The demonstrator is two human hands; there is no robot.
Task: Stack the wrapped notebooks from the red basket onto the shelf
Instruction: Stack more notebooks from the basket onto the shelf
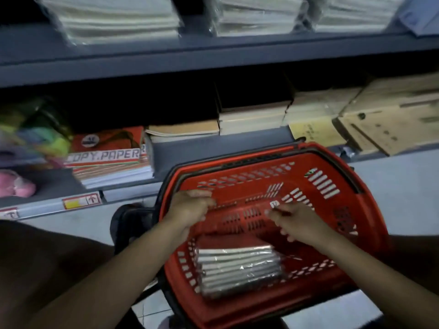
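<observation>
A red plastic basket [327, 210] sits on the floor in front of the shelf. Inside it, near the front wall, lies one plastic-wrapped pack of notebooks [237, 267] with a red cover. My left hand [190, 207] hovers over the basket's left rim, fingers loosely curled, holding nothing. My right hand [299, 222] is over the middle of the basket with fingers spread, empty, just above and behind the pack. The upper shelf [213, 55] carries wrapped notebook stacks [114, 17].
On the lower shelf lie a copy paper ream stack [109, 160], loose notebooks [183, 131], paper stacks [251, 117] and cardboard boxes [389, 119]. Coloured items [31, 136] and something pink [16, 184] are at the left. A dark object [130, 226] stands left of the basket.
</observation>
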